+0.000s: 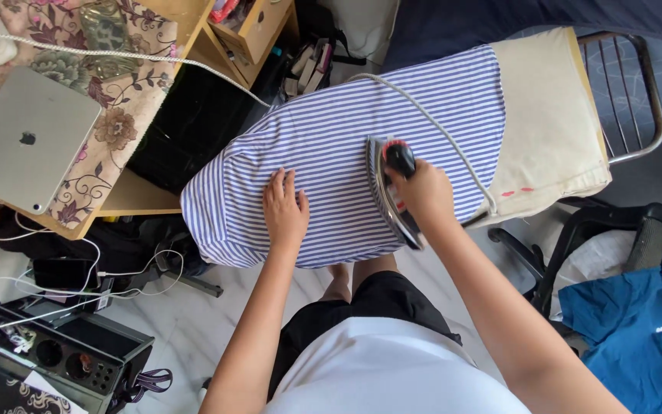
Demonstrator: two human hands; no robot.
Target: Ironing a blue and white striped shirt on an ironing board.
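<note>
A blue-and-white striped garment [323, 146] is pulled over the narrow end of an ironing board [549, 115] with a cream cover. My left hand [285, 211] lies flat on the stripes near the board's front edge, fingers apart. My right hand [423, 192] grips the black handle of a clothes iron [386, 184], which rests soleplate-down on the garment just right of my left hand. The iron's pale cord [430, 119] runs across the fabric toward the upper left.
A wooden desk at the left holds a floral cloth and a grey tablet [28, 138]. Cables and a black organiser [78, 356] lie on the floor at lower left. A blue shirt [637, 330] drapes a chair at right. The board's metal rest [637, 92] sticks out at upper right.
</note>
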